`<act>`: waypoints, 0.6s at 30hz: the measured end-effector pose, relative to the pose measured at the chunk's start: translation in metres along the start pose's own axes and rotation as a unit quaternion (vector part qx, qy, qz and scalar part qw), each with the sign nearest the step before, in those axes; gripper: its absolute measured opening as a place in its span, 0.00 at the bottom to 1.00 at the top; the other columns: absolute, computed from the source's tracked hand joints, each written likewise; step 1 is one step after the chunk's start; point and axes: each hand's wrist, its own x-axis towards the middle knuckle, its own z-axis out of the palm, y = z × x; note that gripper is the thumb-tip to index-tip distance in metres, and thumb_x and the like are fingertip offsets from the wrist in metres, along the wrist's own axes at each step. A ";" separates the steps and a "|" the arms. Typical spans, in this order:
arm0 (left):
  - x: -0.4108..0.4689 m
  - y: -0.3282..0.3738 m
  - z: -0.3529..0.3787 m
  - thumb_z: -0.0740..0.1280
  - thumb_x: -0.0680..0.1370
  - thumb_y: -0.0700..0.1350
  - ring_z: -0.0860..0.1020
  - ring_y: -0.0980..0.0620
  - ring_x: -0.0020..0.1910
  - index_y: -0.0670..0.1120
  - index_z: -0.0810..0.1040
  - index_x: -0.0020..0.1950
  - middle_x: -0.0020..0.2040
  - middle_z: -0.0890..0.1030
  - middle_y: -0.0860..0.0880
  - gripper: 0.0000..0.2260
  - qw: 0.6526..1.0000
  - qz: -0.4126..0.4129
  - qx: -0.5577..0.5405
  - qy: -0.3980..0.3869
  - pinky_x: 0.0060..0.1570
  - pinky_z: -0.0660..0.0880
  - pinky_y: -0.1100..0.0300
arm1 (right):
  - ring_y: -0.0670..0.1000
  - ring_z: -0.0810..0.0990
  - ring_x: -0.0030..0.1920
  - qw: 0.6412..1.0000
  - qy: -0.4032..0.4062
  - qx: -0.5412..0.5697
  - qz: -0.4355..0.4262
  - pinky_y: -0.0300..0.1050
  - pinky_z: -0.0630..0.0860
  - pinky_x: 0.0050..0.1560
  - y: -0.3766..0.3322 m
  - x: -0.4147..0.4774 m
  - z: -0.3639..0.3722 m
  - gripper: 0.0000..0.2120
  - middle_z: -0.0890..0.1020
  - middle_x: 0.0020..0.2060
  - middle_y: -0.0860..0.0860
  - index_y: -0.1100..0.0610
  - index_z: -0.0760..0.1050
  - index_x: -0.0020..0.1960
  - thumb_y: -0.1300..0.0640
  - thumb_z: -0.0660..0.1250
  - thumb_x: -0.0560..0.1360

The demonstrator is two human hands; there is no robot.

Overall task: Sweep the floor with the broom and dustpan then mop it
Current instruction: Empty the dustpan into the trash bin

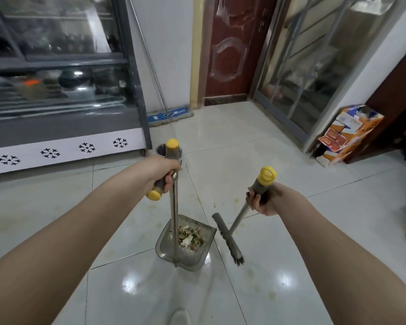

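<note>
Both forearms reach in from the bottom edge. Left hand (161, 171) is wrapped tight around the grey-and-yellow crossbar at the top of the dustpan handle; grip is fully closed on it. Metal shaft runs straight down to the dustpan (164, 245), a clear grey tray sitting on the white tiled floor (279, 231) between the arms. Debris pile (190, 238) sits inside the pan: leaves, scraps, some white bits.

Right hand (265, 201) is clamped around the grey sleeve of the broom (227, 238) just under its yellow end cap. Broom shaft angles down-left; the narrow brush head is just right of the pan. Can't tell whether the bristles touch the tile.

Yellowish stains spot the tiles around the pan. Past the left hand, a small round bin (161, 150) is mostly hidden behind the handle. Further back, a flat mop (170, 114) with a blue-and-tan pad rests on the floor, pole leaning on the wall beside a dark red door (230, 55). Glass display cooler (56, 78) on the left, printed cardboard box (349, 134) on the right.
</note>
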 end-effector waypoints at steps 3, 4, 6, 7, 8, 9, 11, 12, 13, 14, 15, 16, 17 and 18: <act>0.023 0.029 0.012 0.62 0.77 0.38 0.63 0.58 0.12 0.44 0.64 0.30 0.15 0.64 0.52 0.16 1.000 -0.003 -0.003 0.004 0.17 0.63 0.72 | 0.49 0.73 0.16 1.000 -0.011 0.027 0.005 0.30 0.65 0.14 -0.028 0.016 -0.001 0.12 0.73 0.22 0.57 0.60 0.66 0.37 0.62 0.55 0.79; 0.032 0.037 0.016 0.62 0.77 0.38 0.63 0.58 0.12 0.43 0.64 0.30 0.15 0.64 0.52 0.16 1.000 -0.002 -0.010 0.002 0.17 0.63 0.72 | 0.49 0.73 0.16 0.999 -0.015 0.034 0.004 0.29 0.65 0.15 -0.038 0.022 -0.002 0.12 0.73 0.22 0.57 0.60 0.66 0.37 0.62 0.54 0.79; 0.047 0.050 0.022 0.62 0.77 0.37 0.63 0.58 0.12 0.43 0.64 0.31 0.15 0.65 0.51 0.15 1.000 -0.003 -0.024 -0.003 0.17 0.63 0.72 | 0.50 0.73 0.16 0.999 -0.020 0.039 0.010 0.29 0.65 0.15 -0.059 0.031 -0.003 0.12 0.73 0.22 0.57 0.60 0.66 0.36 0.62 0.54 0.79; 0.055 0.058 0.026 0.62 0.77 0.37 0.64 0.58 0.13 0.43 0.65 0.31 0.16 0.65 0.51 0.15 1.000 -0.003 -0.027 -0.004 0.17 0.64 0.72 | 0.50 0.73 0.16 0.999 -0.024 0.038 0.014 0.29 0.65 0.15 -0.073 0.037 -0.003 0.13 0.73 0.21 0.57 0.60 0.66 0.36 0.62 0.54 0.79; 0.064 0.064 0.030 0.62 0.77 0.37 0.64 0.58 0.13 0.42 0.67 0.33 0.16 0.66 0.51 0.13 1.000 -0.004 -0.030 -0.002 0.17 0.64 0.71 | 0.50 0.73 0.16 0.999 -0.029 0.037 0.018 0.30 0.65 0.15 -0.086 0.043 -0.004 0.13 0.73 0.21 0.57 0.60 0.66 0.36 0.62 0.54 0.79; 0.073 0.070 0.035 0.62 0.77 0.37 0.64 0.58 0.13 0.41 0.69 0.34 0.16 0.66 0.51 0.11 0.999 -0.005 -0.033 0.001 0.17 0.65 0.71 | 0.50 0.73 0.16 0.999 -0.031 0.033 0.022 0.30 0.65 0.14 -0.100 0.050 -0.005 0.13 0.72 0.21 0.56 0.61 0.66 0.35 0.62 0.54 0.79; 0.091 0.082 0.044 0.62 0.77 0.37 0.65 0.59 0.13 0.39 0.72 0.38 0.17 0.67 0.51 0.08 0.999 -0.009 -0.042 0.009 0.18 0.65 0.71 | 0.50 0.73 0.16 0.999 -0.036 0.017 0.030 0.30 0.65 0.14 -0.128 0.065 -0.006 0.14 0.72 0.22 0.56 0.61 0.67 0.35 0.61 0.54 0.79; 0.101 0.089 0.049 0.62 0.77 0.37 0.64 0.59 0.13 0.39 0.72 0.38 0.17 0.67 0.51 0.08 0.999 -0.009 -0.048 0.015 0.18 0.65 0.71 | 0.50 0.73 0.16 0.998 -0.044 0.006 0.038 0.30 0.65 0.14 -0.144 0.073 -0.006 0.15 0.72 0.22 0.56 0.61 0.67 0.34 0.61 0.54 0.79; 0.112 0.097 0.054 0.62 0.77 0.37 0.64 0.59 0.13 0.39 0.72 0.38 0.17 0.67 0.51 0.08 0.998 -0.008 -0.053 0.023 0.18 0.65 0.71 | 0.50 0.74 0.16 0.997 -0.053 -0.007 0.047 0.30 0.65 0.14 -0.160 0.083 -0.007 0.15 0.72 0.22 0.55 0.61 0.67 0.34 0.60 0.54 0.79; 0.123 0.104 0.059 0.62 0.77 0.36 0.64 0.59 0.13 0.39 0.72 0.37 0.17 0.67 0.51 0.08 0.998 -0.010 -0.059 0.031 0.18 0.65 0.71 | 0.50 0.74 0.16 0.996 -0.060 -0.021 0.054 0.30 0.65 0.15 -0.177 0.092 -0.007 0.15 0.73 0.23 0.55 0.60 0.67 0.34 0.60 0.55 0.79; 0.132 0.112 0.064 0.62 0.77 0.36 0.64 0.59 0.13 0.39 0.72 0.37 0.18 0.68 0.51 0.08 0.997 -0.014 -0.065 0.038 0.18 0.66 0.71 | 0.50 0.74 0.16 0.996 -0.066 -0.035 0.057 0.31 0.65 0.15 -0.192 0.102 -0.007 0.15 0.73 0.24 0.55 0.60 0.67 0.34 0.59 0.55 0.79; 0.142 0.119 0.070 0.62 0.76 0.35 0.65 0.58 0.13 0.39 0.72 0.37 0.19 0.68 0.50 0.08 0.996 -0.019 -0.072 0.046 0.18 0.66 0.71 | 0.50 0.74 0.16 0.995 -0.071 -0.049 0.059 0.31 0.65 0.15 -0.208 0.110 -0.007 0.15 0.73 0.24 0.55 0.60 0.67 0.34 0.59 0.55 0.79; 0.151 0.127 0.076 0.62 0.76 0.35 0.65 0.58 0.14 0.39 0.72 0.37 0.21 0.69 0.49 0.07 0.995 -0.021 -0.079 0.053 0.18 0.67 0.70 | 0.50 0.74 0.16 0.994 -0.073 -0.063 0.059 0.31 0.65 0.14 -0.224 0.118 -0.007 0.15 0.73 0.24 0.55 0.60 0.67 0.35 0.59 0.55 0.79; 0.160 0.135 0.083 0.62 0.76 0.35 0.66 0.57 0.14 0.39 0.72 0.37 0.23 0.70 0.48 0.07 0.994 -0.021 -0.084 0.061 0.18 0.67 0.70 | 0.50 0.74 0.16 0.992 -0.074 -0.077 0.062 0.31 0.66 0.14 -0.240 0.126 -0.007 0.15 0.73 0.24 0.55 0.60 0.67 0.35 0.59 0.55 0.79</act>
